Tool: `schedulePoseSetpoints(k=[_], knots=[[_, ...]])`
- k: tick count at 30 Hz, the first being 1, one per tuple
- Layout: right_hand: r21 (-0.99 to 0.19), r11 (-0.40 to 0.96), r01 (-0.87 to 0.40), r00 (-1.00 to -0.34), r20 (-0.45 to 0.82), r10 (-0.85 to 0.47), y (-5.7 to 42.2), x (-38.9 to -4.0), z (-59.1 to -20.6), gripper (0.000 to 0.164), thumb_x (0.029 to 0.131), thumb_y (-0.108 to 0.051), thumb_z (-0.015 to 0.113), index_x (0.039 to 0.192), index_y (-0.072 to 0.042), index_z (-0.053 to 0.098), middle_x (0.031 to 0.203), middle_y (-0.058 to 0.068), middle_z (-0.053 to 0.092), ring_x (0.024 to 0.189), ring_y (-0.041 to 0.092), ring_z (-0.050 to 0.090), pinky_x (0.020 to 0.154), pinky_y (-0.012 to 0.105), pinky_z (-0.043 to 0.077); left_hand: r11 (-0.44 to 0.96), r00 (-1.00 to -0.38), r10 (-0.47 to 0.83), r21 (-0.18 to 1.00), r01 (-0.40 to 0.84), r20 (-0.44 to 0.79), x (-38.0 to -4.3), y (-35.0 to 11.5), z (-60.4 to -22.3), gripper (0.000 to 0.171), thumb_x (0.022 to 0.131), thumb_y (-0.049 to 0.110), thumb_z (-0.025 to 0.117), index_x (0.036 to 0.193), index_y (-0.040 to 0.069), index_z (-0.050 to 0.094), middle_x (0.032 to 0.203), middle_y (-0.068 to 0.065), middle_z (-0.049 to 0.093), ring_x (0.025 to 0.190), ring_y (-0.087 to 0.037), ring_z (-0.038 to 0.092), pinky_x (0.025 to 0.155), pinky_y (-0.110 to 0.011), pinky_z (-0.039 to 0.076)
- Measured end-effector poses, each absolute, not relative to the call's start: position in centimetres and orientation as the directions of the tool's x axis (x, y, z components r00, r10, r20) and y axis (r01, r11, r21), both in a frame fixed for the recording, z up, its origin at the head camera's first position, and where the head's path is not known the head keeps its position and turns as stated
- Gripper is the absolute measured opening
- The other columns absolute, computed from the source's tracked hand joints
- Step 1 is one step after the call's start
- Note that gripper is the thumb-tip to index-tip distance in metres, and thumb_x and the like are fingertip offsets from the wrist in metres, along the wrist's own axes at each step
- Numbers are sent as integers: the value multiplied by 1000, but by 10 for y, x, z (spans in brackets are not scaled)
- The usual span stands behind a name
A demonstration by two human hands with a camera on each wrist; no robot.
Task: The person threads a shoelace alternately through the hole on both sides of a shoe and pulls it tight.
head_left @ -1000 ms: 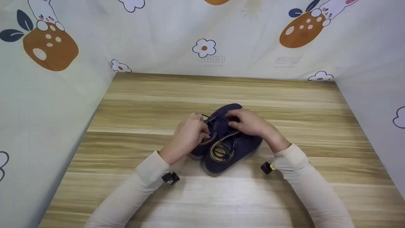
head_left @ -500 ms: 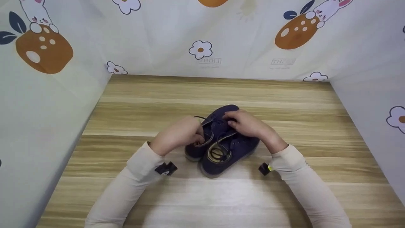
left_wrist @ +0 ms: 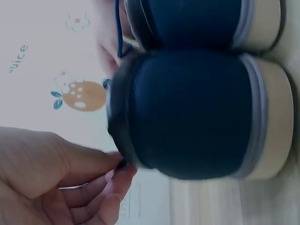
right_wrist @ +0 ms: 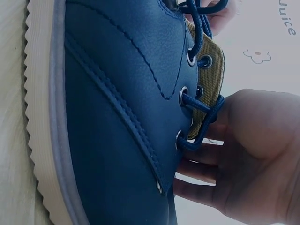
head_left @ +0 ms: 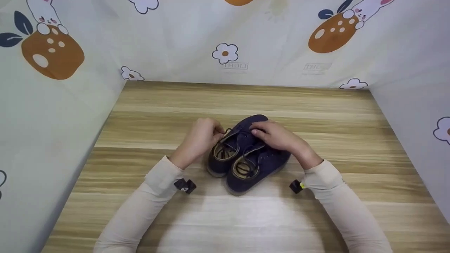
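Two navy lace-up shoes stand side by side on the wooden surface, toes pointing away to the upper right. My left hand (head_left: 202, 137) is beside the left shoe (head_left: 219, 165). Its thumb and fingers pinch a dark shoelace (left_wrist: 122, 163) at that shoe's collar, as the left wrist view shows. Over the front of the shoes lies my right hand (head_left: 277, 135), its fingers fairly straight and touching the left shoe's upper. The right shoe (head_left: 242, 184) sits nearer me, with its lace looped inside the opening. In the right wrist view, the right fingertips are hidden behind the shoe's laced front (right_wrist: 197, 103).
The wood-grain surface (head_left: 158, 95) extends around the shoes. Pale printed sheets (head_left: 175, 45) with fruit, rabbits and flowers rise at the back and both sides. A small black camera (head_left: 185, 186) hangs at the left wrist, another (head_left: 296, 186) at the right.
My left hand has come out of the left shoe's opening and moved up and left to its collar, uncovering a lace lying inside. My right hand and both shoes stay about in place.
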State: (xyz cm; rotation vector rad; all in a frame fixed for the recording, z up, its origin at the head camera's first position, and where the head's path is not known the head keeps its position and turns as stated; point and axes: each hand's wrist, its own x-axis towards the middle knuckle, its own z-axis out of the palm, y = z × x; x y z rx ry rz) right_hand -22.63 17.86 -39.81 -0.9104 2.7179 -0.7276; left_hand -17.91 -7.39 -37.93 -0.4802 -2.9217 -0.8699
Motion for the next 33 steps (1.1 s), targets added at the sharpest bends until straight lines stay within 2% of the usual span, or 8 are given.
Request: schedulePoseSetpoints(k=[4, 9, 13, 17, 21, 25, 28, 33], knots=[[-533, 689, -491, -807, -20, -590, 178, -226, -399, 39, 105, -29, 44, 131, -5, 61, 132, 16, 64, 129, 35, 56, 113, 50, 39, 779, -924, 362, 505, 372, 121, -172, -67, -382, 4, 84, 12, 75, 85, 11, 79, 83, -3, 77, 77, -18, 71, 73, -34, 58], [-591, 666, -454, -821, -13, -571, 184, -222, -399, 44, 107, -36, 38, 139, -10, 56, 143, 12, 57, 138, 32, 49, 118, 48, 34, 816, -909, 406, 410, 408, 95, -166, -63, -387, 5, 85, 16, 76, 81, 14, 80, 83, 0, 77, 79, -19, 72, 71, -36, 57], [-599, 628, -498, -830, 119, -544, 196, -214, -394, 45, 107, -32, 39, 148, -15, 45, 156, 11, 42, 148, 31, 35, 122, 50, 25, 844, -915, 381, 355, 402, 130, -159, -65, -375, 8, 86, 21, 76, 85, 13, 80, 83, -2, 76, 78, -21, 70, 69, -37, 57], [-519, 616, -593, -799, 281, -532, 209, -204, -386, 48, 105, -25, 44, 153, -18, 38, 162, 8, 32, 150, 30, 29, 122, 52, 23, 851, -893, 372, 291, 437, 253, -149, -63, -361, 14, 88, 24, 74, 92, 12, 78, 85, -4, 72, 81, -24, 66, 72, -39, 54], [-445, 621, -645, -762, 323, -561, 215, -194, -383, 45, 104, -20, 47, 149, -16, 45, 158, 8, 40, 146, 30, 37, 119, 52, 30, 833, -872, 410, 279, 478, 269, -140, -49, -361, 26, 94, 34, 66, 86, 11, 76, 78, -4, 70, 73, -22, 66, 65, -40, 54], [-417, 685, -597, -798, 227, -558, 216, -184, -386, 37, 103, -15, 49, 139, -13, 55, 141, 10, 58, 131, 30, 55, 110, 49, 43, 848, -876, 433, 234, 475, 210, -136, -31, -372, 36, 93, 43, 65, 74, 13, 70, 70, -3, 70, 64, -21, 67, 53, -41, 53], [-405, 730, -551, -825, 130, -550, 217, -181, -390, 35, 101, -13, 50, 135, -13, 58, 130, 9, 66, 122, 28, 63, 105, 47, 48, 862, -884, 424, 212, 461, 199, -135, -24, -375, 30, 90, 36, 69, 70, 13, 69, 69, -3, 70, 65, -23, 67, 53, -42, 53], [-426, 725, -541, -821, 83, -564, 221, -179, -394, 33, 100, -11, 52, 131, -16, 63, 125, 6, 70, 119, 25, 65, 102, 45, 50, 808, -900, 381, 397, 435, 210, -136, -25, -368, 15, 88, 22, 67, 76, 12, 69, 67, 0, 68, 60, -16, 62, 54, -35, 51]])
